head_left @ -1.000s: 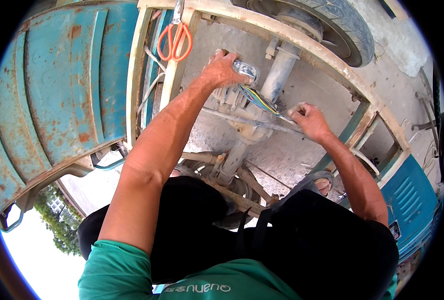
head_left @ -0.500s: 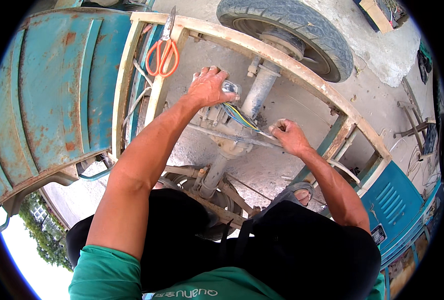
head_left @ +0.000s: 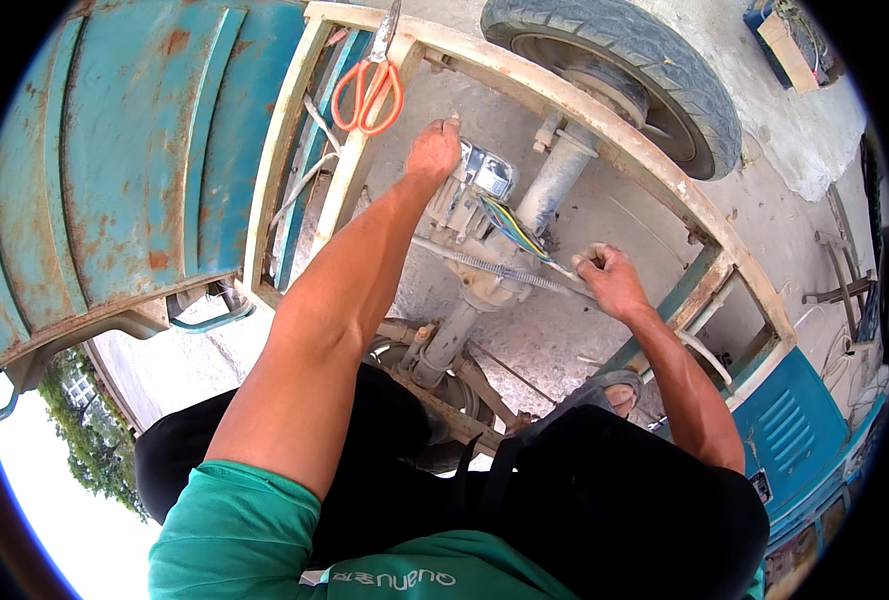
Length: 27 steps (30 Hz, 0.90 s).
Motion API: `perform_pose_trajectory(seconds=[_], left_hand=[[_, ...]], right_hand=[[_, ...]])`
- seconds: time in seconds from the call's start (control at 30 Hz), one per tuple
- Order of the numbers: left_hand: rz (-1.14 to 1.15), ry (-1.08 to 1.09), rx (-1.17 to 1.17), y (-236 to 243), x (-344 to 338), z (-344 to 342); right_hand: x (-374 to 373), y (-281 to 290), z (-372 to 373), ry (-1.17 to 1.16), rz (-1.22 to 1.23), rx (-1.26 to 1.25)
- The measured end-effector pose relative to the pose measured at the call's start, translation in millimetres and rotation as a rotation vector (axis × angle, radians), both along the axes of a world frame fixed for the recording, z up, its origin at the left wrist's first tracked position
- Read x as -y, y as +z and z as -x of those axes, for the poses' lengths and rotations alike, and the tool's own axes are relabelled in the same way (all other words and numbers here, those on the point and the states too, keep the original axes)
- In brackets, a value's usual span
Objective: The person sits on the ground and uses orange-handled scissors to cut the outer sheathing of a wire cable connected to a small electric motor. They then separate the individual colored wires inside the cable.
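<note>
My left hand [head_left: 436, 150] is beside the far left end of a motor housing with a shiny metal cover [head_left: 489, 172]. Its fingers look bunched together, and whatever they may hold is hidden. A cable with blue, yellow, green and dark wires [head_left: 515, 230] comes out by the cover. At its light sheathed part, my right hand [head_left: 613, 280] has it pinched between thumb and fingers. Below the wires, a grey corrugated conduit [head_left: 495, 269] crosses the axle [head_left: 555, 180]. Scissors with orange handles [head_left: 369, 95] lie on the pale frame rail, blades pointing away.
A cream and teal metal frame [head_left: 655, 172] surrounds the axle, with a large tyre [head_left: 655, 75] beyond it. Rusty teal panels [head_left: 125, 150] stand at left, and a louvred teal panel [head_left: 791, 418] at right. A box of odds and ends [head_left: 790, 45] sits at the far right.
My left hand has come off the top of the shiny cover to its left side, leaving the cover exposed. My right hand still pinches the cable. The whole view has shifted slightly.
</note>
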<state>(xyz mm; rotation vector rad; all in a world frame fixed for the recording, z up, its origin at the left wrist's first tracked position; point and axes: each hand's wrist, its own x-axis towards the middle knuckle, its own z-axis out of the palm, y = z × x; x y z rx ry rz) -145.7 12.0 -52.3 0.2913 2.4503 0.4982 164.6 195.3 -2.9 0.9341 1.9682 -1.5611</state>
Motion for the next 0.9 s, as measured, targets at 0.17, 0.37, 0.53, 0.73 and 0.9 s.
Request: perform_pose_trajectory(seconds=[0.17, 0.37, 0.53, 0.73, 0.9], left_hand=[[0.112, 0.149, -0.024, -8, 36, 7], [-0.091, -0.078, -0.060, 12, -3, -21], [0.205, 0.077, 0.080, -18, 33, 37], [-0.074, 0.224, 0.134, -6, 49, 11], [-0.144, 0.273, 0.154, 4, 47, -3]], right_hand=[[1, 3, 1, 0.000, 0.011, 0.004], [-4, 14, 7, 0.056, -0.027, 0.045], [-3, 56, 25, 0.164, -0.086, -0.017], [-48, 94, 41, 0.020, -0.372, -0.443], [-112, 80, 70, -0.252, -0.644, -0.416]])
